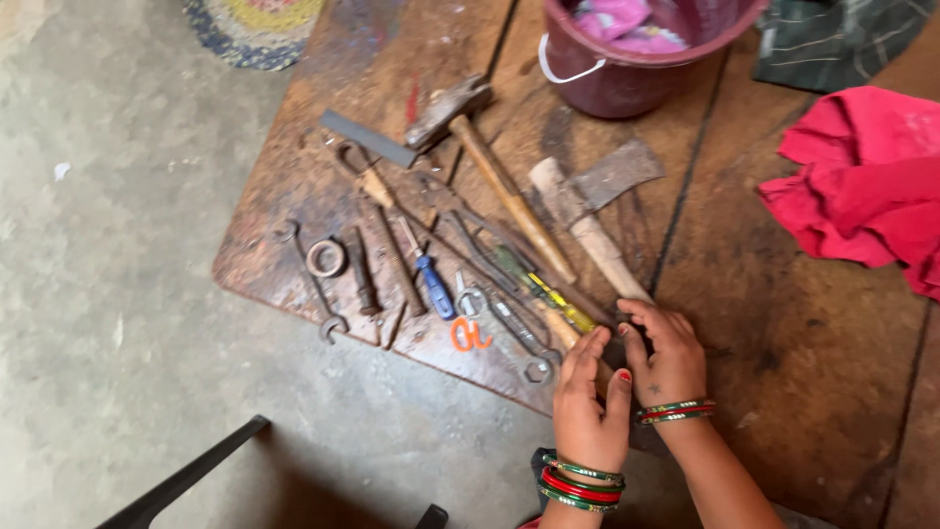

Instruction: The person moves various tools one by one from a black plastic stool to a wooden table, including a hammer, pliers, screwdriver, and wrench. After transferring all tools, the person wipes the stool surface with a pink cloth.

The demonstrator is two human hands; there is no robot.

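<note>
Wooden platform (783, 323) taken as landmark.
Maroon bucket (627, 73) seen at platform's far edge, pink cloth inside.
Red cloth (862, 186) heaped at platform's right side.
Hatchet (597, 211) laid mid-platform, handle end touched by right hand (666, 358) at near edge; fingers spread, nothing clamped.
Hammer (494, 171) laid just left of hatchet.
Left hand (587, 402) placed at platform's near edge beside right hand, fingers together and extended, nothing gripped; yellow-green screwdriver (548, 289) just beyond fingertips.
Blue screwdriver (436, 284), spanners further left.
</note>
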